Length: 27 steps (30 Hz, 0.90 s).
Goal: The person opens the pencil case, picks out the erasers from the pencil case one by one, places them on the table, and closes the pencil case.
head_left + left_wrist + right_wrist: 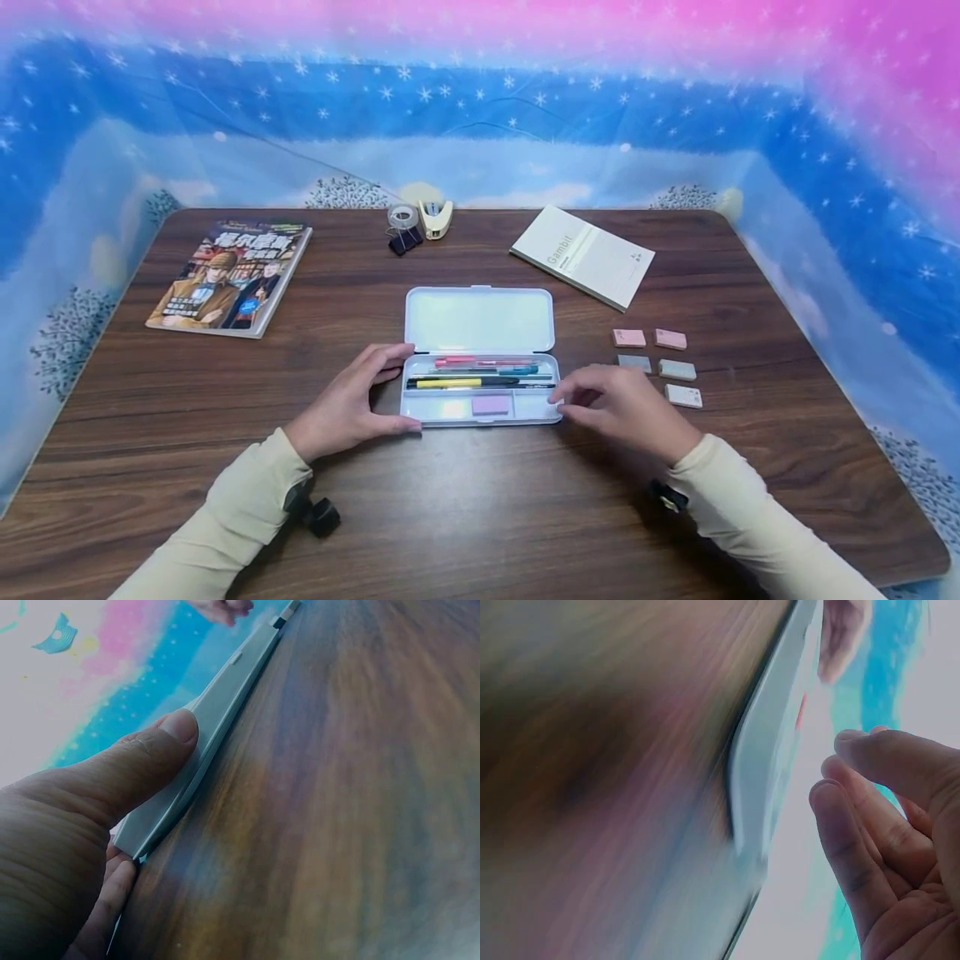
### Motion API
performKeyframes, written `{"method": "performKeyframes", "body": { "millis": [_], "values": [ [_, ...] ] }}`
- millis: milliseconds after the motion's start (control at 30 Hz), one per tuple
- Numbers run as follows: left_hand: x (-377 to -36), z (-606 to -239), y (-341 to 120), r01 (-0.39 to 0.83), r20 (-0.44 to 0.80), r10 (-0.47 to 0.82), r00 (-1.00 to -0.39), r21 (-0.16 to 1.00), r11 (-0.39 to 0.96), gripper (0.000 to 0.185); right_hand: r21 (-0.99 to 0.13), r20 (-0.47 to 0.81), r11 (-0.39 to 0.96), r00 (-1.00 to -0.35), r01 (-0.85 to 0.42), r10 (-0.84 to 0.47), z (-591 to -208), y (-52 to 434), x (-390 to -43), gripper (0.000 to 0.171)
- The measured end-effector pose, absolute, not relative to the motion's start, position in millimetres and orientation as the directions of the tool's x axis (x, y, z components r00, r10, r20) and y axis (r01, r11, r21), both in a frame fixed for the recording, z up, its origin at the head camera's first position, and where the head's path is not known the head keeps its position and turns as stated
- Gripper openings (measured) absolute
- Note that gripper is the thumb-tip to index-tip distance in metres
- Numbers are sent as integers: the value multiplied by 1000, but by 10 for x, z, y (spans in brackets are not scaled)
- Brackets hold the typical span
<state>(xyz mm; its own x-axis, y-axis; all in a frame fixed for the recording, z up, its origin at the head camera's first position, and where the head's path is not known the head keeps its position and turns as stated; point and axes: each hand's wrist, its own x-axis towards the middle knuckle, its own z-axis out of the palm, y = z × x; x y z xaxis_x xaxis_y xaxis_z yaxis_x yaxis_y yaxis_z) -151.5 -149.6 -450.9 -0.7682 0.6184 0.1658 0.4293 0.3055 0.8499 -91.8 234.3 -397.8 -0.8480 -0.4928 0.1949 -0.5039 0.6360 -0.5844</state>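
An open white pencil case [450,410] lies in the middle of the table, its lid [480,321] tipped back. Pens and pencils lie in its rear section, among them a yellow and black pen [465,383]. A pinkish eraser [491,406] sits in the front section. My left hand [356,400] grips the case's left end, thumb [180,727] on the front wall and fingers round the end. Over the right end hovers my right hand [618,408], fingers bent and apart from the thumb, nothing between them in the right wrist view.
Several small erasers [677,370] lie right of the case, partly behind my right hand. Farther back are a cream notebook [585,254], a stapler [436,220], a tape roll [402,217] and a black binder clip [406,241]. A magazine [228,279] lies at the left.
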Motion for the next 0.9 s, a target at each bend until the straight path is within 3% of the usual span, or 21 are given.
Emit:
{"method": "performKeyframes", "body": {
  "millis": [233,467,900],
  "values": [
    [-1509,-4509,-1481,425,158,619,-769,850,311,95,-520,114,640,-789,-565,-604,-3995,1895,-1108,18],
    [-1510,-4508,-1506,418,158,613,-774,855,308,95,-462,24,697,-794,-548,-608,-3993,1657,-1184,14],
    [-1512,-4506,-1506,411,147,612,-777,854,318,95,-416,20,692,-767,-590,-641,-3954,1530,-1207,19]
  ]
}}
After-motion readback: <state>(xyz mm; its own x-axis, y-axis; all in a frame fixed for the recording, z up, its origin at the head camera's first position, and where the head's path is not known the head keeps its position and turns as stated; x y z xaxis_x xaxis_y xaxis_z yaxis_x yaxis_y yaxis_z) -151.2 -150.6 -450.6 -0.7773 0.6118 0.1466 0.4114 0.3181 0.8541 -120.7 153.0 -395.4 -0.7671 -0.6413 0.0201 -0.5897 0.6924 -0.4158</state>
